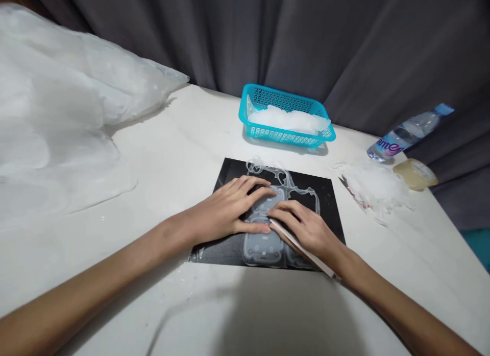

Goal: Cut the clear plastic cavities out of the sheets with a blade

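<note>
So the clear molded sheet (pixel 264 248) sits right under the left hand (pixel 234 205), fingers spread, nothing gripped. The right hand (pixel 308 226), just beside it, is curled round a pale flat strip (pixel 299 244).

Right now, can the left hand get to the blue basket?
Probably yes: nothing tall stands between the left hand and the blue basket, though it would have to lift off the clear plastic first.

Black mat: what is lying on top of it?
On the black mat lies a translucent molded sheet, with stringy trim beyond it. The left hand rests there; the right hand holds a pale flat strip. What the hands cover cannot be seen.
</note>
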Demonstrator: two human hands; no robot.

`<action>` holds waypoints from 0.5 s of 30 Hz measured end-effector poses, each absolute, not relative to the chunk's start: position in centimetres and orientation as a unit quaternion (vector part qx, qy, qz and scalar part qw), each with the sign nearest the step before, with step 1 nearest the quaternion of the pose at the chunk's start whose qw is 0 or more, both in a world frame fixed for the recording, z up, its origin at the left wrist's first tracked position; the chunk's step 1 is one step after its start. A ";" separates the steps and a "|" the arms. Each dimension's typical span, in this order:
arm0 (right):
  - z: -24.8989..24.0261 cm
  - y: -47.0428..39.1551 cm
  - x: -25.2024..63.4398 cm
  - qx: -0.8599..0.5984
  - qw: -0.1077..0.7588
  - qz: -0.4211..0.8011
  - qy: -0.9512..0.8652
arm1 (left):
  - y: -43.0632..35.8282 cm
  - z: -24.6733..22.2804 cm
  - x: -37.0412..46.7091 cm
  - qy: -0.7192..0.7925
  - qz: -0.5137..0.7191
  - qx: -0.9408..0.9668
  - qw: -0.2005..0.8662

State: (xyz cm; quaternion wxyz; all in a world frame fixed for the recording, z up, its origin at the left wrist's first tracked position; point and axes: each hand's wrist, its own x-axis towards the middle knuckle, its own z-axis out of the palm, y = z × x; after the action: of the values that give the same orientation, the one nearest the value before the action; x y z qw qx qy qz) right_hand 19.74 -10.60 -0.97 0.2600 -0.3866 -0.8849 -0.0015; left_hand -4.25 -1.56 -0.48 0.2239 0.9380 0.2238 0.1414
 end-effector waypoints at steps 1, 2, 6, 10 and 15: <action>-1.1 -10.8 19.6 -0.393 0.246 -0.010 -0.886 | -1.6 -0.5 -4.3 0.226 0.139 0.938 0.225; -1.2 -10.9 19.5 -0.394 0.231 -0.016 -0.889 | -1.6 -0.5 -4.3 0.227 0.136 0.938 0.226; -1.0 -10.5 19.5 -0.389 0.235 0.010 -0.891 | -1.8 -0.6 -4.2 0.236 0.121 0.934 0.241; 0.5 -7.3 21.7 -0.514 0.397 0.038 -0.760 | -2.2 -0.2 -4.2 0.261 0.095 0.926 0.257; 2.1 -5.5 24.0 -0.562 0.424 0.104 -0.702 | -2.3 0.4 -4.5 0.283 0.096 0.913 0.279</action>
State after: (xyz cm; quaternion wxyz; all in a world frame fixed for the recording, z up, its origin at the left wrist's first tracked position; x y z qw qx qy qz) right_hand 23.97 -5.46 2.13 0.4240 -0.5625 -0.7022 0.1036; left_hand -4.49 -2.28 0.40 0.2786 0.9128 0.2827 0.0964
